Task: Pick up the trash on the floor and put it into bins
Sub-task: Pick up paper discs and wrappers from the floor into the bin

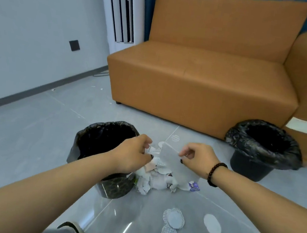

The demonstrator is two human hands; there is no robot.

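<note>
Two hands above the trash pile (157,177), left hand (134,153) gripping paper scraps (149,150), right hand (195,157) pinching a white sheet's (174,162) edge

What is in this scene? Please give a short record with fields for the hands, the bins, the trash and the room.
left hand: pinches small white scraps
right hand: pinches the edge of a translucent sheet
near bin: black liner, beside the left hand
far bin: black liner, by the sofa
trash pile: on the floor between the hands
round pads: loose on the floor, nearer the shoes
</note>
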